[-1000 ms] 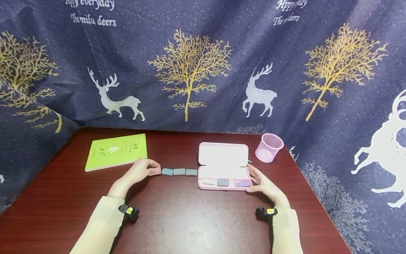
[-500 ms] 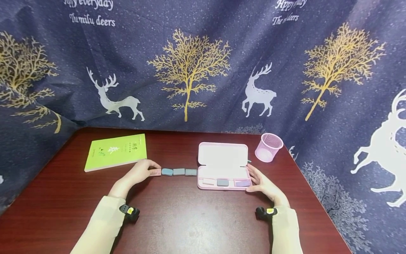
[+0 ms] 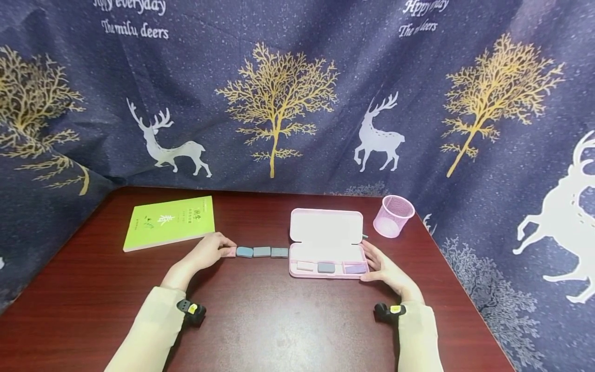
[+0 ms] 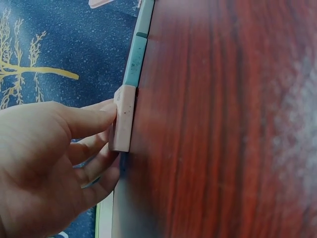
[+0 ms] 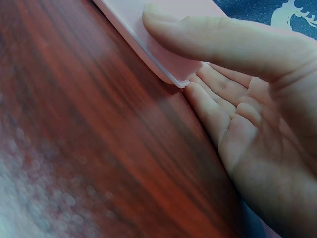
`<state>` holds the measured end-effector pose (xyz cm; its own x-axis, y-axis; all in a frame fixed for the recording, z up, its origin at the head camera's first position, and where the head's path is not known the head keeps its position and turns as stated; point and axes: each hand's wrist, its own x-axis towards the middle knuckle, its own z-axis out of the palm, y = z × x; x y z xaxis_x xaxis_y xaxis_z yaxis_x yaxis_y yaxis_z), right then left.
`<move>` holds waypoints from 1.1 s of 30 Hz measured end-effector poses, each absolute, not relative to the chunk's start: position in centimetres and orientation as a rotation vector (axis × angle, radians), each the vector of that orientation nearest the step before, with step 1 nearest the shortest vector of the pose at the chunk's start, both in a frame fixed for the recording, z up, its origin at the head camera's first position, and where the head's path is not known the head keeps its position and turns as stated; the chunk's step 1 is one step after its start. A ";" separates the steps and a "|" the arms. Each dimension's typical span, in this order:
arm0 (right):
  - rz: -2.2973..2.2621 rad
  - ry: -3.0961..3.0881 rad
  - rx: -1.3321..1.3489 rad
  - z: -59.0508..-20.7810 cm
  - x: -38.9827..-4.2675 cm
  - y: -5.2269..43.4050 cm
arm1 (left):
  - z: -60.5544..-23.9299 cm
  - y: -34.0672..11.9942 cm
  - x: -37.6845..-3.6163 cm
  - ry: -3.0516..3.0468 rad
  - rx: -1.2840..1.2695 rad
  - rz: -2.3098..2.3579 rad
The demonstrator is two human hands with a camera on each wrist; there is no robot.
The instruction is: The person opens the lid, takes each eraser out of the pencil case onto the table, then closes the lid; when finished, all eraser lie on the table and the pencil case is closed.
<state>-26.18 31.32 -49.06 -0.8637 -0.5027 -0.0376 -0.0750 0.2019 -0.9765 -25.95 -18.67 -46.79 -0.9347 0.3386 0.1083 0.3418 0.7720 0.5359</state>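
Observation:
My left hand (image 3: 210, 250) pinches a pink eraser (image 4: 125, 119) between thumb and fingertips. That eraser forms the left end of a row on the table, its end against a blue eraser (image 3: 244, 252). Two grey-green erasers (image 3: 262, 252) (image 3: 279, 252) continue the row to the left side of an open pink pencil case (image 3: 325, 253). In the case's front compartments lie a pale eraser (image 3: 304, 266), a dark grey eraser (image 3: 326, 267) and a purple piece (image 3: 356, 268). My right hand (image 3: 386, 268) grips the case's right end, thumb at the front corner and fingers along the side.
A green book (image 3: 169, 222) lies at the back left. A pink mesh pen holder (image 3: 393, 217) stands at the back right, behind my right hand. Dark blue patterned cloth (image 3: 297, 129) hangs behind the table's far edge. The reddish-brown tabletop (image 3: 279, 320) extends in front.
My left hand has shifted slightly right with the pink eraser, which now sits against the blue one. My right hand and the pencil case have stayed in place.

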 end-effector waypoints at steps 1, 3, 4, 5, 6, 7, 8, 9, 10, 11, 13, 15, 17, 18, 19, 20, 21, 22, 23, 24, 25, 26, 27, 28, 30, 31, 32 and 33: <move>-1.703 2.138 -0.540 -49.1 -26.2 31.3 | -46.7 -18.6 -25.9 -2.955 -0.565 -0.892; -1.704 2.140 -0.535 -49.1 -26.2 31.3 | -46.6 -18.5 -25.8 -2.962 -0.558 -0.890; -1.703 2.142 -0.532 -49.1 -26.2 31.3 | -46.6 -18.5 -25.7 -2.966 -0.555 -0.889; -1.704 2.141 -0.530 -49.1 -26.2 31.3 | -46.5 -18.5 -25.6 -2.968 -0.549 -0.891; -1.704 2.141 -0.527 -49.1 -26.2 31.3 | -46.5 -18.5 -25.6 -2.969 -0.553 -0.888; -1.705 2.138 -0.527 -49.1 -26.2 31.3 | -46.5 -18.5 -25.6 -2.973 -0.547 -0.890; -1.706 2.136 -0.527 -49.1 -26.2 31.3 | -46.5 -18.5 -25.6 -2.976 -0.541 -0.891; -1.706 2.137 -0.527 -49.1 -26.2 31.3 | -46.6 -18.5 -25.6 -2.978 -0.536 -0.895; -1.707 2.136 -0.527 -49.1 -26.2 31.3 | -46.6 -18.5 -25.6 -2.979 -0.532 -0.900; -1.710 2.134 -0.526 -49.1 -26.2 31.3 | -46.6 -18.5 -25.6 -2.980 -0.525 -0.907; -1.711 2.133 -0.525 -49.1 -26.2 31.3 | -46.6 -18.4 -25.6 -2.979 -0.521 -0.914; -1.711 2.130 -0.527 -49.1 -26.2 31.3 | -46.5 -18.4 -25.6 -2.978 -0.517 -0.919; -1.710 2.128 -0.531 -49.1 -26.2 31.3 | -46.5 -18.3 -25.6 -2.979 -0.503 -0.925; -1.709 2.128 -0.534 -49.1 -26.2 31.3 | -46.5 -18.3 -25.6 -2.979 -0.498 -0.928; -1.707 2.128 -0.535 -49.1 -26.2 31.3 | -46.6 -18.3 -25.6 -2.981 -0.486 -0.935; -1.706 2.129 -0.534 -49.1 -26.3 31.3 | -46.6 -18.2 -25.6 -2.981 -0.475 -0.943; -1.706 2.130 -0.535 -49.1 -26.3 31.4 | -46.6 -18.2 -25.6 -2.978 -0.475 -0.948; -1.704 2.132 -0.535 -49.1 -26.3 31.4 | -46.6 -18.2 -25.7 -2.975 -0.468 -0.960; -1.702 2.135 -0.533 -49.1 -26.3 31.4 | -46.6 -18.2 -25.7 -2.969 -0.463 -0.972; -1.697 2.140 -0.529 -49.1 -26.3 31.4 | -46.6 -18.1 -25.7 -2.961 -0.457 -0.985; -1.694 2.145 -0.525 -49.1 -26.3 31.4 | -46.5 -18.1 -25.8 -2.952 -0.454 -0.999; -1.691 2.147 -0.522 -49.0 -26.3 31.4 | -46.5 -18.0 -25.8 -2.941 -0.452 -1.008; -1.689 2.148 -0.521 -49.0 -26.3 31.4 | -46.4 -17.9 -25.8 -2.932 -0.457 -1.015; -1.687 2.150 -0.517 -49.0 -26.3 31.4 | -46.3 -17.8 -25.9 -2.923 -0.453 -1.021; -1.685 2.152 -0.507 -49.0 -26.3 31.3 | -46.1 -17.5 -26.0 -2.907 -0.448 -1.021; -1.685 2.151 -0.504 -49.0 -26.3 31.3 | -46.0 -17.3 -26.0 -2.899 -0.452 -1.012; -1.682 2.152 -0.501 -49.0 -26.3 31.3 | -45.8 -17.2 -26.1 -2.892 -0.449 -1.007; -1.679 2.156 -0.498 -49.0 -26.3 31.3 | -45.8 -16.9 -26.1 -2.885 -0.442 -1.006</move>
